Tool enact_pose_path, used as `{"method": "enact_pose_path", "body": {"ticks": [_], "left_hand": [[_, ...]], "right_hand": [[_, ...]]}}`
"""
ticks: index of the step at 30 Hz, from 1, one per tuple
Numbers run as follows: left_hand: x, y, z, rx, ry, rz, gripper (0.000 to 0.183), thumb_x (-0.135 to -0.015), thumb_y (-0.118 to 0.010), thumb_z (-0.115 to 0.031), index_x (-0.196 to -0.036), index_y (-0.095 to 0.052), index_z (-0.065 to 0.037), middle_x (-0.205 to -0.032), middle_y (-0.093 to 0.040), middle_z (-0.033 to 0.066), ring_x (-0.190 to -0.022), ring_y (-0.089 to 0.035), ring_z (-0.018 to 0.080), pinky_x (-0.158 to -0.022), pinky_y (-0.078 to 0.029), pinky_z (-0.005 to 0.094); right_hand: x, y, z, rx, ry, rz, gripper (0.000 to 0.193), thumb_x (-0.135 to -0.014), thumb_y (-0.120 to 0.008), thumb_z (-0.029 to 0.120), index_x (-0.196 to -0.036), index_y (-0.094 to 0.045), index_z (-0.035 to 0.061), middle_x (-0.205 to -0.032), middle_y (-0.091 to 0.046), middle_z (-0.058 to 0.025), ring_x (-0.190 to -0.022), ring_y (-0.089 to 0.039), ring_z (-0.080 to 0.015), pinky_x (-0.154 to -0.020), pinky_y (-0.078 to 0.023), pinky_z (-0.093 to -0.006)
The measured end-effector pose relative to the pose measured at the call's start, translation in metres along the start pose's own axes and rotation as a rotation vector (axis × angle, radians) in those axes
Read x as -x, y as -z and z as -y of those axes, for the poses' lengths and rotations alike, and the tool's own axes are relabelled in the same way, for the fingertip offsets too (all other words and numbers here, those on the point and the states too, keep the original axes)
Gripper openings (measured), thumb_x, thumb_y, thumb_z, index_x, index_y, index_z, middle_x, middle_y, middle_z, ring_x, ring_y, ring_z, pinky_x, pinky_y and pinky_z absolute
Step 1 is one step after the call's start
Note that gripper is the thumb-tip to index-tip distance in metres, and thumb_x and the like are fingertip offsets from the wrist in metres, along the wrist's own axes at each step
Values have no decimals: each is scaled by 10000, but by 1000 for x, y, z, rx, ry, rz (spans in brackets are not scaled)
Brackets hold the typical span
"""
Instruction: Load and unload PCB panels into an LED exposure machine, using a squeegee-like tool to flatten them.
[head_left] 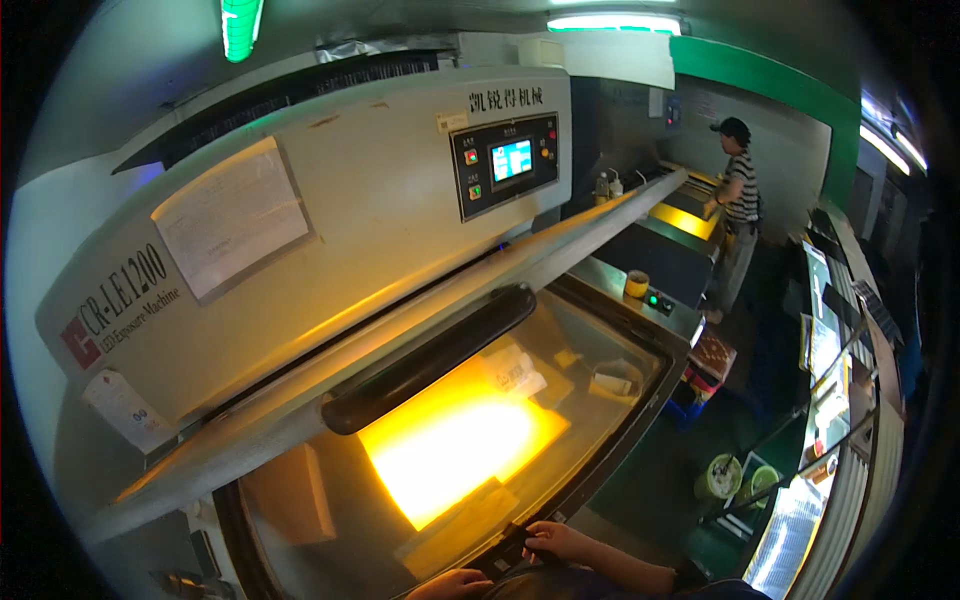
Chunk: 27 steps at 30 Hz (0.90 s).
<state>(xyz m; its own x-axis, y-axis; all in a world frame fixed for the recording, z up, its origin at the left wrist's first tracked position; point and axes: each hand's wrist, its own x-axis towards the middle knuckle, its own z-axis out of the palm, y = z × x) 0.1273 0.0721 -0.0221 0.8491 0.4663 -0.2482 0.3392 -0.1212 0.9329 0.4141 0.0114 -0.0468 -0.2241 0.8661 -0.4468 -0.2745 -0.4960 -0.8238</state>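
My left hand (452, 585) lies low at the near edge of a glass-topped exposure bed, partly cut off by the lower edge of the view; what shows of it lies flat. My right hand (560, 541) rests at the bed's dark frame (600, 490), fingers loosely bent and a little apart, beside a small dark fitting (513, 543). Neither hand visibly holds anything. Under the clear cover glows a bright yellow lit panel (450, 450). A crumpled pale piece (517, 370) and a small pale piece (615, 384) lie beyond it.
A padded black handle (430, 360) and a long metal bar (600, 220) span above the bed. Behind rises the beige machine housing (380, 190) with a control panel (508, 165). A person (740, 200) works at a second lit bed. Green buckets (720, 478) stand at right.
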Motion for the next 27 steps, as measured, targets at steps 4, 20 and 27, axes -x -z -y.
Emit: {"method": "enact_pose_path", "body": {"ticks": [4, 20, 27], "left_hand": [[-12, -2, -44, 399, 175, 20, 204, -915, -641, -221, -1001, -659, -37, -836, -675, 94, -706, -601, 171, -633, -496, 334], [-144, -67, -115, 832, 32, -736, 283, -859, -633, 36, -1141, -623, 8, -1047, -683, 127, -893, -669, 205, -825, -544, 310], [-142, -166, -25, 634, -123, -436, 397, -1000, -524, -295, -1276, -559, -12, -1182, -637, 93, -1033, -611, 188, -948, -464, 334]], "right_hand": [[16, 67, -13, 26, -26, -15, 534, -943, -638, 148, -1358, -370, -56, -968, -687, -162, -793, -674, -192, -753, -547, -315], [-8, 119, 27, -19, -211, 849, 215, -915, -573, 220, -1022, -621, 40, -998, -639, -82, -907, -575, -153, -807, -470, -343], [21, 146, 81, -616, -157, -2, 310, -973, -525, 425, -890, -592, 135, -818, -581, -48, -723, -546, -202, -647, -445, -345]]}}
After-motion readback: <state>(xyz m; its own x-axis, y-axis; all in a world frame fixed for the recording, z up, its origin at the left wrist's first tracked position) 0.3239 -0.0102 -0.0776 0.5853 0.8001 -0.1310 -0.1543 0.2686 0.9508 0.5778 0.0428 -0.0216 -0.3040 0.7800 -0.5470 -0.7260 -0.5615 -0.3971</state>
